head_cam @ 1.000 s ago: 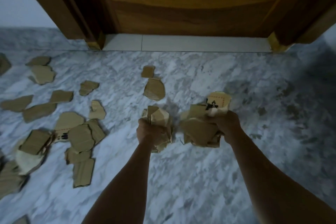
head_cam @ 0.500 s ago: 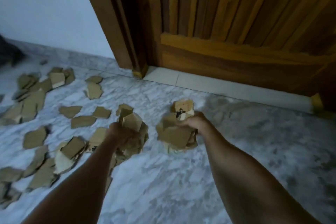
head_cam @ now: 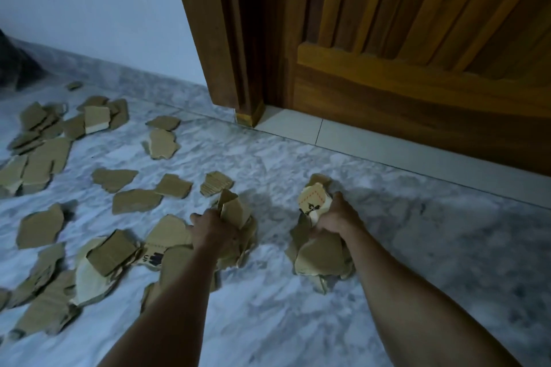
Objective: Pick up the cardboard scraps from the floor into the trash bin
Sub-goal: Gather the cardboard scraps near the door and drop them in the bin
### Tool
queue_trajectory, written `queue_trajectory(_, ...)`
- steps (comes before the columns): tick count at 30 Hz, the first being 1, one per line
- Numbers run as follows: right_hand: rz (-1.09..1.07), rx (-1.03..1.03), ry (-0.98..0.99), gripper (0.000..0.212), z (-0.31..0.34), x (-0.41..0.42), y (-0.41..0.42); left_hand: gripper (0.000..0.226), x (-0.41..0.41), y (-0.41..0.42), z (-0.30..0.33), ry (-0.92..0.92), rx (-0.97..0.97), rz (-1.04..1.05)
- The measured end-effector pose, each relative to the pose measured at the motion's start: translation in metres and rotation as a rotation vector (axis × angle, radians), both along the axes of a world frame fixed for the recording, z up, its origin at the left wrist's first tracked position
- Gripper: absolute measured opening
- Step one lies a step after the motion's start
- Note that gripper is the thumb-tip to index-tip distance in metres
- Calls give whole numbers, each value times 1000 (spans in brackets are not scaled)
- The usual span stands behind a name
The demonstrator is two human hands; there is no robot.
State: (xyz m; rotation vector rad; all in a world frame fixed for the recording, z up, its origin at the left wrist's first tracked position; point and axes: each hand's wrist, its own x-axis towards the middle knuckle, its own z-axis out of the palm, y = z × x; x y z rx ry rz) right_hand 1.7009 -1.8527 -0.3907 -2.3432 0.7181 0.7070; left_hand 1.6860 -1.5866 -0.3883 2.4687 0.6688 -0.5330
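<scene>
Two bare forearms reach forward over a grey-white marbled floor point(head_cam: 298, 322), each ending in a fist full of torn cardboard; the left hand point(head_cam: 213, 229) is clenched around a bunch of brown scraps point(head_cam: 235, 211), one pointed piece sticking up above the knuckles and more hanging below the fist; the right hand point(head_cam: 337, 217) is clenched around a second bunch point(head_cam: 320, 253), with a pale piece bearing a dotted red border and a black mark point(head_cam: 313, 202) standing up beside the thumb and larger brown pieces drooping beneath the wrist; both bunches are held just above the floor, near each other but apart; many loose cardboard scraps point(head_cam: 41, 226) lie scattered on the floor to the left of the left hand and beyond it, some overlapping in small heaps, one with black printed letters lying just beside the left forearm; the floor to the right of the right hand is bare marble; beyond both hands stands a brown wooden door point(head_cam: 417, 39) in its frame, with a pale tiled threshold point(head_cam: 298, 125) at its foot and a plain white wall point(head_cam: 89, 3) to the left of it.
</scene>
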Motion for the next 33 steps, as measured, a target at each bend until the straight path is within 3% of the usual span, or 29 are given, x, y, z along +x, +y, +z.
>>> queue_trajectory(4, -5, 68, 24, 123, -1, 4, 2, 50, 5, 0, -4, -39, -60, 0)
queue_trajectory(6, 36, 84, 12, 105, 2, 2, 1, 51, 6, 4, 0, -13, -105, -12)
queue_trajectory(11, 168, 103, -77, 96, 24, 21, -5, 72, 34, 17, 10, -15, -255, -51)
queue_trajectory(15, 201, 41, -109, 115, 35, 57, -12, 99, 82, 30, 11, -108, -323, -12)
queue_trajectory(18, 246, -5, -19, 116, 25, 71, -13, 105, 105, 35, 12, -87, -215, -42)
queue_trajectory(22, 270, -73, 29, 134, 10, 74, -16, 84, 111, 34, 8, -14, -65, -81)
queue_trajectory(27, 241, -76, 41, 137, 8, 79, -14, 120, 116, 34, 2, 77, 9, -26)
queue_trajectory(33, 180, -51, -7, 128, 10, 73, -5, 79, 104, 23, 5, -106, -64, -12)
